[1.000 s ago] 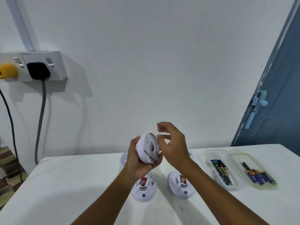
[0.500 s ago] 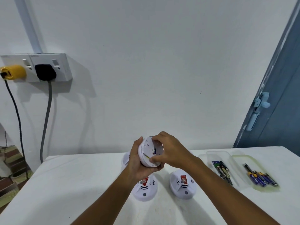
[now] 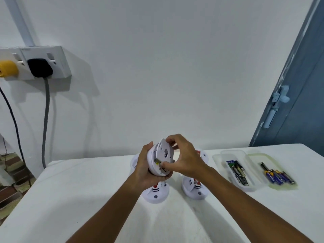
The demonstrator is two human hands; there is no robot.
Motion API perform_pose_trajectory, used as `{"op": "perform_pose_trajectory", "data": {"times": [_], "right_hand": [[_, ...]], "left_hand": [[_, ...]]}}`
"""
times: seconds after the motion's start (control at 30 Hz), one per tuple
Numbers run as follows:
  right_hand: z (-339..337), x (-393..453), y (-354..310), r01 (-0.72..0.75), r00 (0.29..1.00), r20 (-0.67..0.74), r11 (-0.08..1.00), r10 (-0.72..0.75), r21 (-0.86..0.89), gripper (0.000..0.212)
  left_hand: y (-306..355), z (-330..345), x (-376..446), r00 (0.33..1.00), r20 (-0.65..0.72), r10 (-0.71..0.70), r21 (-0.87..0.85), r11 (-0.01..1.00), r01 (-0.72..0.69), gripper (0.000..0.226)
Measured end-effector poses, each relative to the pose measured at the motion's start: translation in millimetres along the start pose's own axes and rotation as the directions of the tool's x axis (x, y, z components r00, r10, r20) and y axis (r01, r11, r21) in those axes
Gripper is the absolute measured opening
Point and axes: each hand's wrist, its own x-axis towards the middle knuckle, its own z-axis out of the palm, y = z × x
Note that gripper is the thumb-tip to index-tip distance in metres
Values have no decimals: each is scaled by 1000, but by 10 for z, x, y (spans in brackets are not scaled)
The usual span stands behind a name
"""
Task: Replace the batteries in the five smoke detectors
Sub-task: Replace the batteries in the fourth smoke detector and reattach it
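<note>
1. A plain white wall fills most of the view, evenly lit, with soft shadows.
2. A white double socket is mounted on it at the left, holding a black plug with a grey cable and a yellow plug.
3. A white conduit rises above the socket.
4. A blue-grey door stands at the right, with a pale latch.
5. A white table spans the foreground.

Your table lies bare to the left and along the near edge. Directly under your raised hands, two smoke detectors block the centre, with more behind them. To the right, two battery trays stand side by side.
</note>
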Motion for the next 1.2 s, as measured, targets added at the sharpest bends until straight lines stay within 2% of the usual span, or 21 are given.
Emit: {"op": "perform_pose_trajectory", "data": {"times": [0.1,0.23,0.33,0.47,0.6,0.9,0.97,1.07,1.13,1.2], "right_hand": [[-31,-147,-18,-43,999,33,998,41,39,61],[6,-430,44,-108,954,266,985,141,-134,62],[92,-606,-1,-129,856,446,944,261,-304,57],[358,-816,-46,-24,718,623,906,310,-422,51],[586,-926,36,49,627,688,863,366,-503,57],[556,-778,53,82,549,758,879,353,-469,56],[429,-684,50,25,587,737,902,336,-431,60],[124,-561,86,-83,709,642,938,292,-335,52],[-118,-510,161,-131,786,563,959,254,-250,45],[-418,-497,289,-164,832,501,967,240,-193,41]], "left_hand": [[20,-60,-20,999,53,5,53,999,-7,60],[-16,-158,-81,1000,25,18,27,999,-18,60],[-21,-264,-102,1000,-3,17,39,999,-17,66],[-58,-339,-136,999,50,-1,25,1000,0,85],[-113,-363,-140,999,34,7,15,1000,-8,85],[-110,-363,-68,999,-26,27,47,999,-26,65],[-109,-305,-29,1000,-14,26,49,998,-25,77],[-160,-182,63,1000,7,18,10,1000,-18,99],[-226,-51,147,998,31,50,-20,999,-49,95],[-338,136,254,996,40,82,-27,996,-80,82]]}}
